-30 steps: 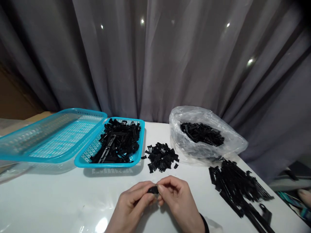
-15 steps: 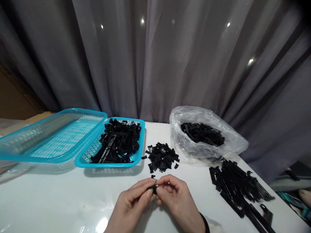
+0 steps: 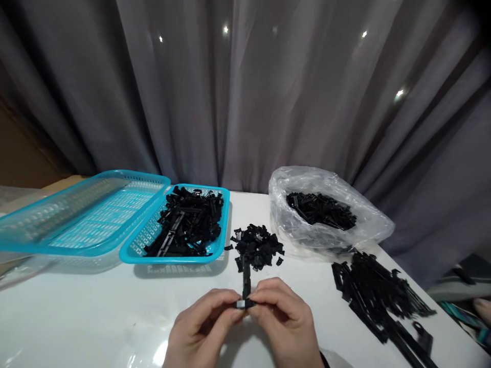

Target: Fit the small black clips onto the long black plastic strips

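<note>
My left hand (image 3: 201, 327) and my right hand (image 3: 286, 322) meet low at the centre of the white table (image 3: 95, 306). Together their fingertips pinch a black plastic strip (image 3: 246, 286) that stands upright between them, with a small clip at its lower end. Just beyond the hands lies a heap of small black clips (image 3: 256, 247). A pile of long black strips (image 3: 378, 296) is spread to the right of my right hand.
A blue basket (image 3: 218, 245) holding black parts sits at the left centre, with a larger blue basket (image 3: 76, 214) overlapping it further left. A clear plastic bag (image 3: 326, 214) of black pieces stands at the back right. Grey curtains hang behind the table.
The strip, hidden between the fingers before, now stands upright above them. Both hands have shifted slightly toward me and stayed together.
</note>
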{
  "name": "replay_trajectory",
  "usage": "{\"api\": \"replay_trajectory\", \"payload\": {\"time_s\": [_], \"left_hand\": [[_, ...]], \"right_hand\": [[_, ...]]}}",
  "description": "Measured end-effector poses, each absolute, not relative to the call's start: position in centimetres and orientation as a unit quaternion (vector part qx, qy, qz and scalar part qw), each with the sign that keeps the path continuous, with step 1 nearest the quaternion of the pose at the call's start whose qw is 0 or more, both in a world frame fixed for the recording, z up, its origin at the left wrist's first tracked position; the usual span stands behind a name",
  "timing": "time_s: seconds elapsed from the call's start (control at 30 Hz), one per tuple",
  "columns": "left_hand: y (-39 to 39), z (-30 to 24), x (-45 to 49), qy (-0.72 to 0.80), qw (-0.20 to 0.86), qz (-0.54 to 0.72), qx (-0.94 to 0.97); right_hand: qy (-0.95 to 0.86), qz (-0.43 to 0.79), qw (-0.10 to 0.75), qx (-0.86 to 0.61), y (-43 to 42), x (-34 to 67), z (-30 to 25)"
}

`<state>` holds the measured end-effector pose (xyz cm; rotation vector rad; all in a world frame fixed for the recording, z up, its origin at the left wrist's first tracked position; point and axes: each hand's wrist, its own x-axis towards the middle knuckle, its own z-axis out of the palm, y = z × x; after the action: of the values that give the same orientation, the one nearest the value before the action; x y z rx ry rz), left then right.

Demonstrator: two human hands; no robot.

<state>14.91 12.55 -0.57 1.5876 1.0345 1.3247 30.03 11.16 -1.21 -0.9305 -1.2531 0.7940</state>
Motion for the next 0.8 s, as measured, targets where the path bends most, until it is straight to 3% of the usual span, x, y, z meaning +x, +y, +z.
{"api": "replay_trajectory", "payload": {"time_s": [0.37,0.63,0.8], "left_hand": [[12.5,-0.4,14.5,0.351,0.396,0.487,0.695],[12.0,-0.5,15.1,0.333,0.414,0.519,0.67],[11.6,1.0,15.8,0.398,0.544,0.508,0.536]], "right_hand": [[-0.635,0.3,0.611,-0.366,11.6,31.2,-2.0],[-0.594,0.278,0.655,-0.375,11.0,29.4,-2.9],[-0.592,0.331,0.621,-0.393,11.1,29.8,-2.2]]}}
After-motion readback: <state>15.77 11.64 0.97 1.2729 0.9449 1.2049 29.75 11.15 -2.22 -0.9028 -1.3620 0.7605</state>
